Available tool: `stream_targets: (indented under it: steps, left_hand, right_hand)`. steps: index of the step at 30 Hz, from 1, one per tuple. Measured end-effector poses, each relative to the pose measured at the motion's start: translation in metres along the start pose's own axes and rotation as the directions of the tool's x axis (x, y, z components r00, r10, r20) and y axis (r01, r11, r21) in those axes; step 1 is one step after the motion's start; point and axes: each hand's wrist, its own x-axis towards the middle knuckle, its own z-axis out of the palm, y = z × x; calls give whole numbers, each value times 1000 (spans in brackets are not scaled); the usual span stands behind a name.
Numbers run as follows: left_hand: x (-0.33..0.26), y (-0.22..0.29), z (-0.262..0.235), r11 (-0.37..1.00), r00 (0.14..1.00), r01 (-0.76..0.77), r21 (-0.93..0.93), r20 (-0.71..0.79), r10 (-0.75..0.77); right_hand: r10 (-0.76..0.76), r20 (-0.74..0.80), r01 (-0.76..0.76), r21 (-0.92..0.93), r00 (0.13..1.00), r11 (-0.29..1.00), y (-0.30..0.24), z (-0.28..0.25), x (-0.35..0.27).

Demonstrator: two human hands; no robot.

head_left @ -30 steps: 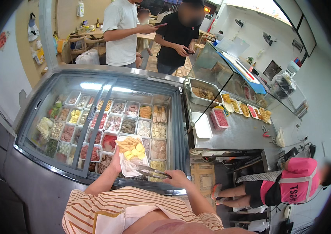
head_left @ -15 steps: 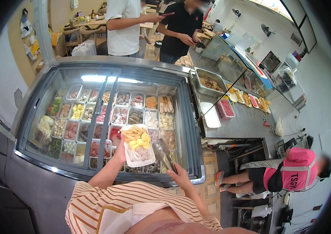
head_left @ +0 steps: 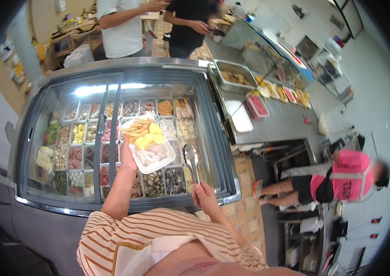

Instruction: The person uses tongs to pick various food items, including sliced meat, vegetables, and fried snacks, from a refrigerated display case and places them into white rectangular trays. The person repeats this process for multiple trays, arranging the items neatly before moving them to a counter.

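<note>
My left hand grips the side of a white tray and holds it over the open part of a glass-topped display chiller. In the tray lie pale yellow strips, round yellow slices and whitish, squid-like pieces. My right hand is closed round metal tongs, whose tips point away from me. Nothing shows between those tips. Beneath them stand rows of clear tubs with meats, balls and seafood, including dark shellfish. The tray hides several tubs.
Sliding glass with a grey frame covers the chiller's left part. To the right, a steel counter bears a deep metal pan, a white tray and a pink-filled tub. Two people stand beyond; another in pink is at right.
The white tray has moved slightly left and away from me and is tilted more. The tongs have swung from beside the tray to point more straight ahead, apart from it. My view has shifted.
</note>
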Motion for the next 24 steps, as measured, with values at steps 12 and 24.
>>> stream_targets:
  steps: [12,24]
  left_hand:
    - [10,24,81,993,999,-29,-118,38,34]
    - [1,0,90,995,998,50,-89,37,-47]
  right_hand:
    - [-397,-10,369,-352,918,860,-32,52,5]
    - [-472,-92,377,-477,877,794,-2,34,-12]
